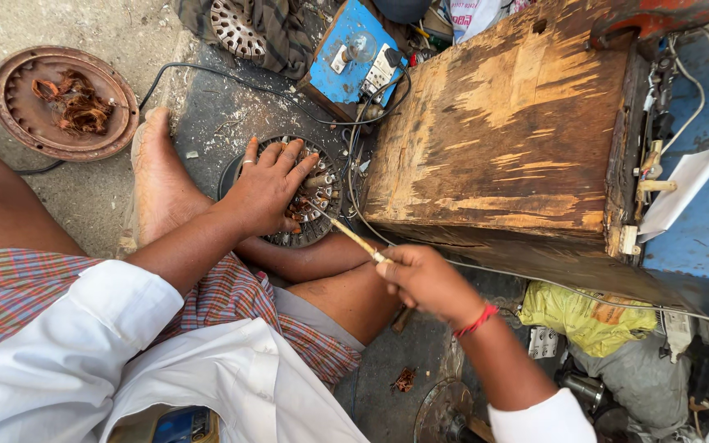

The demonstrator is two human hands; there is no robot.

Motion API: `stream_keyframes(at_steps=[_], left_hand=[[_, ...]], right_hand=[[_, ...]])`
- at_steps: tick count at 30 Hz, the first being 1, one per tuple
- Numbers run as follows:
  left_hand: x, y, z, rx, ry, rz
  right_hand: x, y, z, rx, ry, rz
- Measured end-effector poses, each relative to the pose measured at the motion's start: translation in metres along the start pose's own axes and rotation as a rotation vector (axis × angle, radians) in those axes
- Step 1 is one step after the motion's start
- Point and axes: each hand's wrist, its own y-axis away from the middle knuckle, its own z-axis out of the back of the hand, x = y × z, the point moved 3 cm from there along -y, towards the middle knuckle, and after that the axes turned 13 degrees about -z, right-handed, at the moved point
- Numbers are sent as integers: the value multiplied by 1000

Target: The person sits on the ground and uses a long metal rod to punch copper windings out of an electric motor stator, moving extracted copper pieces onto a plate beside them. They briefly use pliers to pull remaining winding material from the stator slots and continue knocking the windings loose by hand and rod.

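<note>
My left hand (266,187) lies flat on a round metal motor stator (318,215) with copper windings, pressing it against the ground by my foot. My right hand (424,281) grips a thin wooden stick (346,231) whose tip reaches into the stator's slots just right of my left fingers. A red thread band circles my right wrist.
A worn wooden box (502,139) stands right of the stator. A blue electrical unit (354,57) with cables sits behind it. A rusty round pan (63,102) holding copper wire scraps lies far left. A yellow bag (588,316) and metal parts crowd the lower right.
</note>
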Motion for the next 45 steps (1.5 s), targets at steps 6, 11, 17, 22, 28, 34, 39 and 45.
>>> stream_keyframes(at_steps=[6, 11, 17, 22, 28, 34, 39, 45], left_hand=[[1, 6, 2, -102, 96, 19], [1, 27, -9, -345, 192, 96], [1, 40, -17, -488, 111, 83], [8, 42, -11, -490, 114, 124], [11, 33, -14, -487, 197, 237], [4, 31, -9, -406, 65, 204], [-7, 33, 5, -416, 5, 74], [61, 58, 47, -736, 327, 311]], right_hand=[[32, -1, 13, -49, 179, 172], [3, -1, -4, -51, 28, 134], [-31, -6, -27, -13, -139, 187], [-45, -3, -37, -29, -221, 309], [-69, 6, -36, -60, -377, 362], [-81, 0, -41, -74, -522, 374], [-89, -4, -42, -85, -562, 397], [-99, -8, -45, -108, -624, 465]])
